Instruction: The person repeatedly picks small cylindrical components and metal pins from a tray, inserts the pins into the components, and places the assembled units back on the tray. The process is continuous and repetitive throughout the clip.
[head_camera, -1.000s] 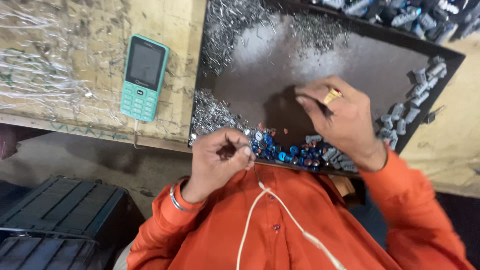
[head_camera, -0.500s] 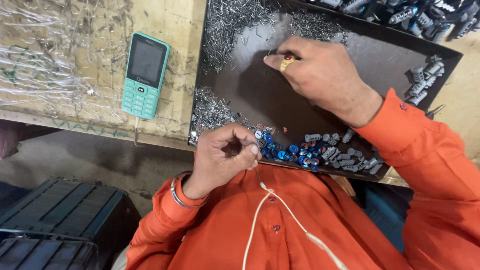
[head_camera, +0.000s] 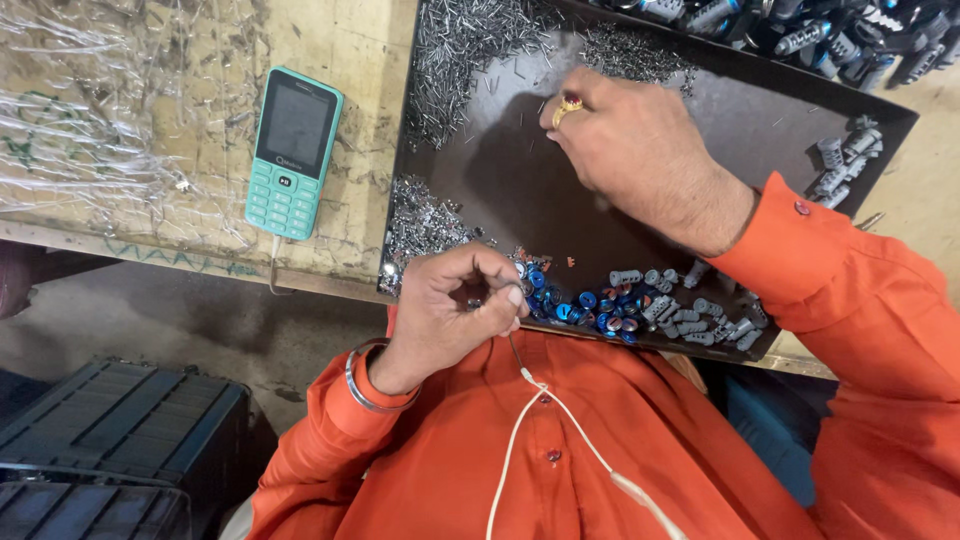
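Observation:
A dark tray (head_camera: 760, 120) lies on the workbench with heaps of small silver pins (head_camera: 450, 50) at its far left. Blue and grey small parts (head_camera: 620, 305) line its near edge. My left hand (head_camera: 455, 310), with a metal bangle on the wrist, is curled shut near the tray's near edge, pinching a small part I can barely see. My right hand (head_camera: 640, 150), wearing a gold ring, reaches into the tray's far middle with fingertips down among the pins. Whether it holds one is hidden.
A teal keypad phone (head_camera: 292, 152) lies on the worn bench left of the tray, beside crumpled clear plastic (head_camera: 90, 110). Grey cylindrical parts (head_camera: 840, 165) sit at the tray's right. Black crates (head_camera: 110, 450) stand on the floor at lower left. A white cord (head_camera: 560, 420) hangs over my orange shirt.
My right hand has moved from the tray's near right side up and left to the pin heap at the far side. My left hand has stayed near the tray's edge.

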